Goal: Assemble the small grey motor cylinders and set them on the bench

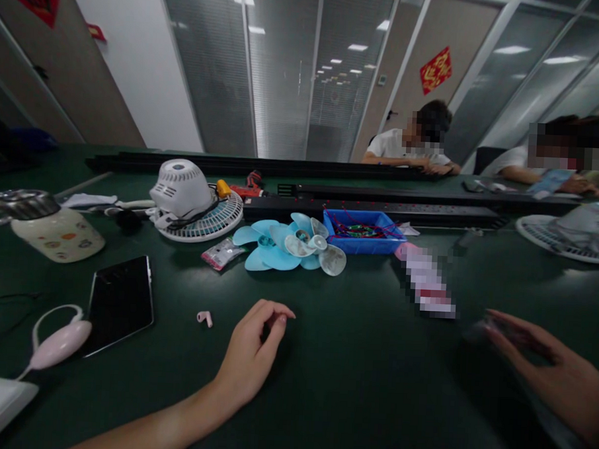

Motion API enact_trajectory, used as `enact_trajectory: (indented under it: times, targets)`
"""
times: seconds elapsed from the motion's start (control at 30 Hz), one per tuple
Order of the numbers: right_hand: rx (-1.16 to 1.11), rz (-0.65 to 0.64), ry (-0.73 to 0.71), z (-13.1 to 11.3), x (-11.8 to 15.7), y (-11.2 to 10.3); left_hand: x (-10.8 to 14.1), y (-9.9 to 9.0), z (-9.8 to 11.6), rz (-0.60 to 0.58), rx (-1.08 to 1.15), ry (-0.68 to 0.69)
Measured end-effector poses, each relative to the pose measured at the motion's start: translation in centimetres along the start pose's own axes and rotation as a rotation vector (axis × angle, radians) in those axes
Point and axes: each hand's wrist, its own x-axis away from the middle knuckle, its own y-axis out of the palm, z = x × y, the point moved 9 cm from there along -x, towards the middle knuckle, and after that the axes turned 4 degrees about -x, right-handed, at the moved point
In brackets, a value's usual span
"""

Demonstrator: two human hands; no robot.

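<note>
Item one: a small blurred item (pixel 477 330), at the fingertips of your right hand (pixel 566 372); it looks partly see-through, its kind and long axis too smeared to tell. It lies well to the right of your left hand (pixel 249 348), so the right is plainly the nearer. Hands: two, well apart from each other. Right: reaching in from the right, fingertips pointing left, thumb on your side and fingers beyond, their tips appearing to pinch the item, a gap behind them. Left: nothing seen in it, fingers loosely curled, thumb tip near the forefinger, forearm slanting in from your near left over the desk (pixel 352 392). Near the left hand, to its left: one pink earbud (pixel 205 318); farther left, a dark tablet (pixel 122 303). Beyond the left hand: blue and pale fan blades (pixel 273 255), overlapping, with a small packet (pixel 222 254) to their left. Beyond and left of the right hand: a pink-ended thing (pixel 428 283), pixelated, its long axis running from near those fingertips away toward a blue tray (pixel 368 247) with wires (pixel 359 228) inside.
</note>
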Motion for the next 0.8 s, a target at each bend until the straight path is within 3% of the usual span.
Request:
enact_trajectory:
  times: [0.1, 0.17, 0.23, 0.33, 0.43, 0.57, 0.67, 0.8]
  targets:
    - [-0.036, -0.192, 0.117, -0.9, 0.6, 0.8, 0.1, -0.1, 0.1, 0.004, -0.008, 0.019]
    - [0.026, -0.182, 0.151, -1.3, 1.0, 0.6, 0.1, -0.2, 0.1, 0.013, -0.013, 0.03]
    - [0.06, -0.135, 0.069, -2.9, 1.5, 0.6, 0.2, -0.3, 0.2, 0.021, -0.013, 0.037]
    - [-0.094, -0.17, -0.266, -9.3, 3.6, 2.4, 0.5, -0.4, 0.7, 0.025, -0.007, 0.064]
    - [-0.292, -0.417, -0.593, -17.8, 7.8, 5.9, 1.0, -0.6, 2.0, 0.035, -0.018, 0.162]
    - [-0.458, -0.635, -0.821, -26.2, 12.1, 9.2, 2.0, -0.7, 4.1, 0.027, -0.046, 0.363]
    - [-0.558, -0.666, -0.845, -28.2, 13.1, 10.7, 2.4, -0.4, 4.8, -0.008, -0.046, 0.442]
    - [-0.653, -0.685, -0.715, -27.3, 12.9, 12.3, 2.2, -0.1, 4.8, -0.025, -0.056, 0.445]
